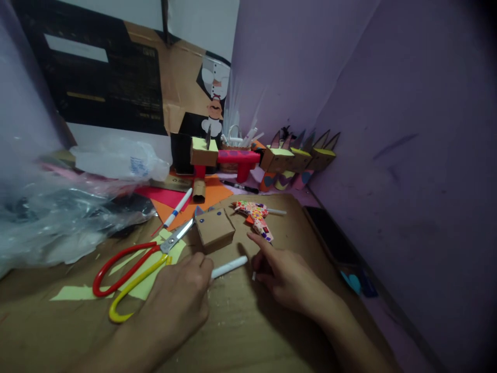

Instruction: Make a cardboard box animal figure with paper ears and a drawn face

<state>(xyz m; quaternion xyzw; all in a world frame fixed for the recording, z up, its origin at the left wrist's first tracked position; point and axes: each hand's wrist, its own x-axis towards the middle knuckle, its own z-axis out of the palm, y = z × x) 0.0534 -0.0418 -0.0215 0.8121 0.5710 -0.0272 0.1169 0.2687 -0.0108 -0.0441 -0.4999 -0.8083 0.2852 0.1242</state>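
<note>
Flat cardboard (pixel 248 331); left hand (pixel 186 285) around smooth white cylinder (pixel 230 267), right hand (pixel 289 277) narrow around 1 tiny scrap (pixel 254 276)

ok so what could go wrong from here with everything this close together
The left hand, holding a white stick, could nudge the scissors beside it into the cardboard box. The right hand is near the glue gun; if that's hot, which I can't tell, touching its nozzle might burn.

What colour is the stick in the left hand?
The stick is white, seen best in the head view.
</note>
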